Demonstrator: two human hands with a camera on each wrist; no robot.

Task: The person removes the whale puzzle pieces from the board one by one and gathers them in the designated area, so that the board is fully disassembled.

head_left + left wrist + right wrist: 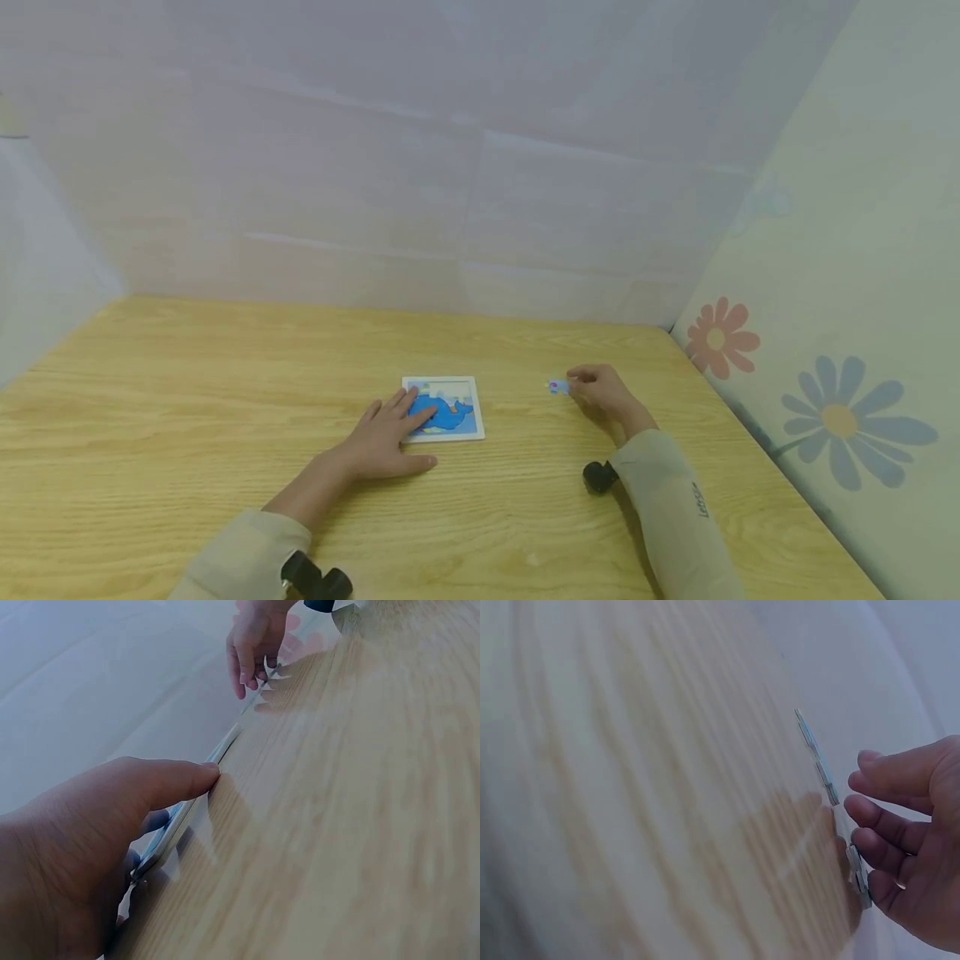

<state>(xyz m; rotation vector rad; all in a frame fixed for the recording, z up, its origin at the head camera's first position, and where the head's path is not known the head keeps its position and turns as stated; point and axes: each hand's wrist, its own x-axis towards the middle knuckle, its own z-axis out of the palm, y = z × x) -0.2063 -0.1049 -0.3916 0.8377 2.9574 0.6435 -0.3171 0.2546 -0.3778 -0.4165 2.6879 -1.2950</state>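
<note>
A jigsaw puzzle (454, 423) in a white frame lies flat on the table, showing a blue whale. Across it rest the spread fingers of my left hand (382, 437), with the thumb stretched out on the near side. Towards the table's right, my right hand (603, 393) hovers low beside small puzzle pieces (557, 386) with bluish and pink print. Seen edge-on in the right wrist view, thin pieces (819, 761) lie on the table just past the fingertips, and others (860, 877) sit under the lower fingers. The right fingers are loosely bent, with nothing visibly pinched between them.
The wooden table (225, 367) stretches out on all sides of the puzzle. A pale sheet-like wall (360, 167) rises behind its far edge. On the right stands a wall with flower prints (838, 421).
</note>
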